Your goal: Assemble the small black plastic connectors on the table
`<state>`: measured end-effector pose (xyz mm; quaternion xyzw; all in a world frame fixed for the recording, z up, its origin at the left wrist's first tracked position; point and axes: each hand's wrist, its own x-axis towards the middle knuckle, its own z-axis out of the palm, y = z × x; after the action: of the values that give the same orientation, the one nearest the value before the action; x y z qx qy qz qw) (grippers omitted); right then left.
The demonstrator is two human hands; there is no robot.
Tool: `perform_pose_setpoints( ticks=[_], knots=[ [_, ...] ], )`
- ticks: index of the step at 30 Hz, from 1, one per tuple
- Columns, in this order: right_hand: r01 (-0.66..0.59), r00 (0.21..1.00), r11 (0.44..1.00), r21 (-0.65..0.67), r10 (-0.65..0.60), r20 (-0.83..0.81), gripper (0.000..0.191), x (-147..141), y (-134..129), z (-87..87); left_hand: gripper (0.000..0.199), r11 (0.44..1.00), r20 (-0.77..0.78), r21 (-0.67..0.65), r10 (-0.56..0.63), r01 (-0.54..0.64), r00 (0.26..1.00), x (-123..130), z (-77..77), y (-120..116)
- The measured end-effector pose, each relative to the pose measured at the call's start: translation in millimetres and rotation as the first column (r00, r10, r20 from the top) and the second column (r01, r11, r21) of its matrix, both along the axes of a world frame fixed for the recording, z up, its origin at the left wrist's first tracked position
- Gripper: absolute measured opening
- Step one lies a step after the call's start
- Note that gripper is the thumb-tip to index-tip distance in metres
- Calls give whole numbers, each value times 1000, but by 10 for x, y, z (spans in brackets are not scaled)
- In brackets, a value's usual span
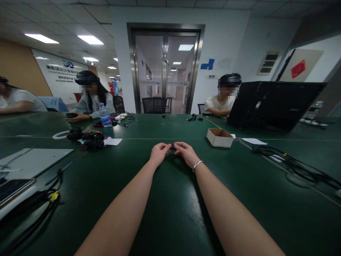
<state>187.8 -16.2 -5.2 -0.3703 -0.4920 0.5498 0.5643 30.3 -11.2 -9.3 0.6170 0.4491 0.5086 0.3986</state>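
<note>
Tabletop [170, 199]: green, carrying open box [218, 141]
Left hand [159, 153]: pinching dark piece [172, 146], left of box
Right hand [186, 153]: same piece, nearer box, probably steadying

Dim room, lit by ceiling panels [90, 40] overexposed at upper left. Soft glare on the near edge of the desk [170, 185]; faint shadow below the hands. Foreground dark, slightly soft. Wide-angle stretch toward the side edges; small dark items between the fingertips too blurred to identify. Faces pixelated.
</note>
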Motion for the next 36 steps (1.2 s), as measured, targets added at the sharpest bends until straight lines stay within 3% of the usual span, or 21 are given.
perform_pose_setpoints(
  ticks=[9, 23, 31, 36],
  knots=[
    [-69, 997, 998, -13, 69, -26, 31, 17, -54, 40, 49, 994, -168, -31, 102, -108, 981, -11, 63, -74],
    [-146, 988, 989, -9, 145, -53, 38, 32, -70, 49, 49, 986, -127, -33, 157, -163, 979, -36, 1, 6],
    [-124, 990, 992, -39, 121, -71, 33, 25, -67, 52, 40, 997, 14, -58, 44, -43, 999, -13, 79, -60],
    [-76, 994, 990, -119, 65, -91, 19, 10, -66, 77, 38, 998, 105, -20, -52, 55, 993, 17, 66, -54]
  ],
)
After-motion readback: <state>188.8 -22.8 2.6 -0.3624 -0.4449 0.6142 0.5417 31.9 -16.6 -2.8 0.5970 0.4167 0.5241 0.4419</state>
